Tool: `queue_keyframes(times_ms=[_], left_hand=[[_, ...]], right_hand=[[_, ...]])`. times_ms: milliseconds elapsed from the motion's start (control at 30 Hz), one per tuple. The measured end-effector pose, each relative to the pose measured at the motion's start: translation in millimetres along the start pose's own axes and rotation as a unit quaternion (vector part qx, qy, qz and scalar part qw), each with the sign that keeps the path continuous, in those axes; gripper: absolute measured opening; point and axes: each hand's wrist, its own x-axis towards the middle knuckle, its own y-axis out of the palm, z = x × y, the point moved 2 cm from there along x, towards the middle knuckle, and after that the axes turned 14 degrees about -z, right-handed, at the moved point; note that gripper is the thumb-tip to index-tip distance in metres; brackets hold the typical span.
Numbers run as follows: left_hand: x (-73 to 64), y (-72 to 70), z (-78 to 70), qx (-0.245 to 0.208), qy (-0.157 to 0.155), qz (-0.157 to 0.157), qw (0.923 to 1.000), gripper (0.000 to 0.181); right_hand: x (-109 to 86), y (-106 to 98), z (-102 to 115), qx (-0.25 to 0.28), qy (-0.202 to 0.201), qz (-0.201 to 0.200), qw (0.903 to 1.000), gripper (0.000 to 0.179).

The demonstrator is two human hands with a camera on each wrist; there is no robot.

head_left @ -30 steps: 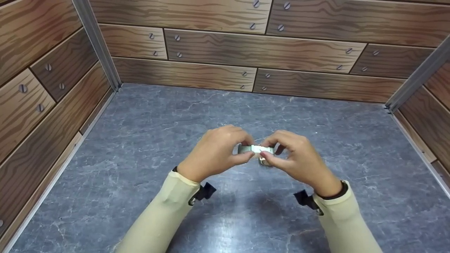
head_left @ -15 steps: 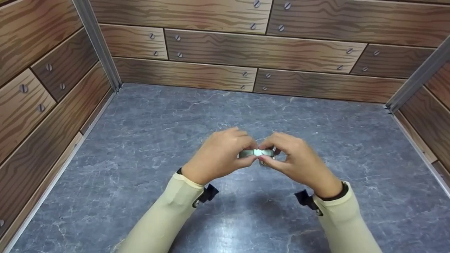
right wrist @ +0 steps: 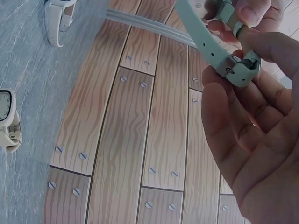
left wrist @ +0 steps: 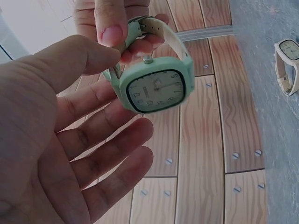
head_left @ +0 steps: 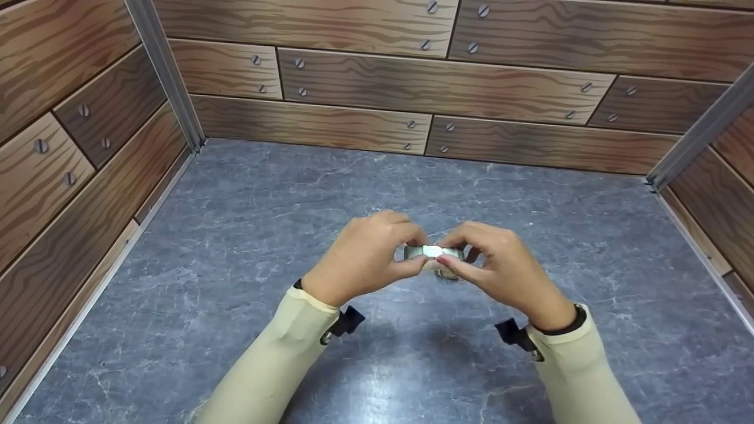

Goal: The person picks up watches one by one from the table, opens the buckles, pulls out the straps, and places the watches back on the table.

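A mint-green wristwatch (head_left: 433, 252) with a rounded square dial is held up above the table between both hands. My left hand (head_left: 368, 256) pinches its strap between thumb and index finger; in the left wrist view the watch face (left wrist: 157, 86) points toward the camera and the other fingers are spread below it. My right hand (head_left: 500, 268) pinches the strap near the metal buckle (right wrist: 230, 69), where the strap is threaded into a loop. Behind the hands, a pale watch (head_left: 447, 274) lies on the table, mostly hidden in the head view.
Cream-white watches lie on the grey marbled tabletop (head_left: 283, 194): one white watch (right wrist: 6, 116) at the left of the right wrist view, another white strap (right wrist: 55, 25) above it. Wood-print panels (head_left: 365, 82) wall the table at the back and sides.
The left hand moves in until the fingertips of both hands meet on the watch, then draws slightly back. The green watch tilts and shifts a little right; both hands keep hold of it.
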Motion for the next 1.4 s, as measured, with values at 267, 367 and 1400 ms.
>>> queue_keyframes(times_ms=[267,367,1400], left_hand=[[-0.9,-0.4,1.0,-0.004,-0.001,0.019,0.9998,0.012],[-1.3,0.6,0.3,-0.006,0.001,0.026,0.9997,0.015],[1.8,3.0,-0.6,0.009,0.008,-0.031,0.9994,0.008]], right_hand=[[0.9,4.3,1.7,-0.019,0.027,-0.002,0.9994,0.020],[0.2,5.1,2.2,-0.021,0.036,0.003,0.9991,0.018],[0.1,2.0,-1.6,0.005,0.038,-0.006,0.9992,0.016]])
